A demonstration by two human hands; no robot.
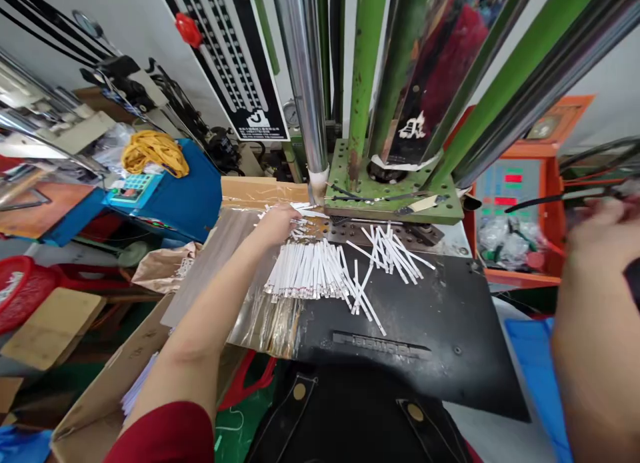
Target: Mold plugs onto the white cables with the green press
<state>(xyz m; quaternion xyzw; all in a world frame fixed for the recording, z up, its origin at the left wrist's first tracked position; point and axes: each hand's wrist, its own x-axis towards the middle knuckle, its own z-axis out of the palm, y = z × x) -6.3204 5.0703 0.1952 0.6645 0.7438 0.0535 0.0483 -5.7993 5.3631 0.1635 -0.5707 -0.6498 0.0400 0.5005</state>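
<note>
My left hand (pixel 277 223) reaches to the far left side of the worktop, its fingers bent together on loose white strips (pixel 303 213). The fingertips are partly hidden among them. Just nearer me lies a dense row of white strips (pixel 310 270), side by side with dark marks at their near ends. More strips (pixel 393 253) lie scattered crosswise to the right. My right hand (pixel 600 223) is at the right edge, away from the strips and blurred. A thin black rod or cable (pixel 535 202) runs up to its fingers; whether it is held cannot be made out.
A green press frame (pixel 395 206) with steel columns (pixel 305 83) stands behind the black worktop (pixel 400 316). A flat dark bar (pixel 380 344) lies near the front. An orange control box (pixel 555 216) stands right, a cardboard box (pixel 110 376) lower left, a blue machine (pixel 175 196) farther left.
</note>
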